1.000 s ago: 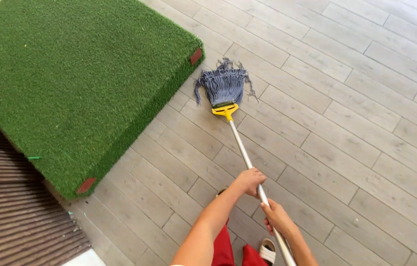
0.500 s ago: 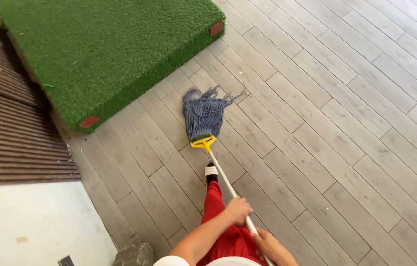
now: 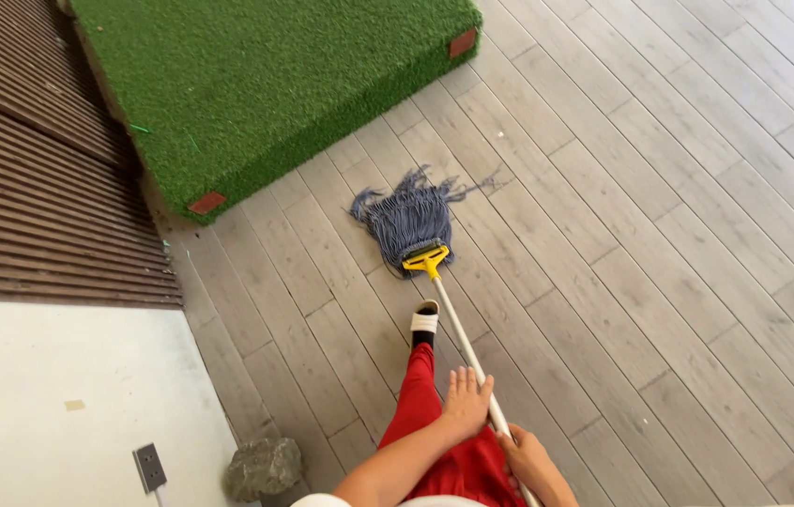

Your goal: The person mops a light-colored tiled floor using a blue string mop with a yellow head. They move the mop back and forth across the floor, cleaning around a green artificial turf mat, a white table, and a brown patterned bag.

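Mop (image 3: 413, 223): grey-blue string head lies flat on the grey plank floor (image 3: 697, 235), strands fanned toward the far side, a few loose strands trailing to the right. Yellow clamp at the near end of the head joins a pale handle that runs near and right, down to the hands at the bottom edge of the view.

Left hand (image 3: 465, 399): placed on the handle from above, fingers (image 3: 461, 380) extended and close together, lying along and over the pole rather than fully wrapped. Right hand (image 3: 530, 462): lower on the handle, nearer the body, fingers curled around the pole; its fingertips are hidden under the hand.

One leg in red trousers (image 3: 420, 394) stands just left of the handle; the foot, in a white sandal (image 3: 425, 317), is set near the clamp, not touching the mop head.

Edges: the green artificial-turf platform (image 3: 256, 84) sits far left of the mop head. Its near corner, marked with a reddish patch, is near the strands but apart from them; a strip of bare planks lies between.

Open room: planks extend unobstructed to the right and far right of the mop.

Left side: dark ribbed decking (image 3: 31, 207) borders the planks; nearer, a pale slab (image 3: 59, 404) with a small grey outlet plate (image 3: 149, 467) and a rock (image 3: 263, 468) at its edge.
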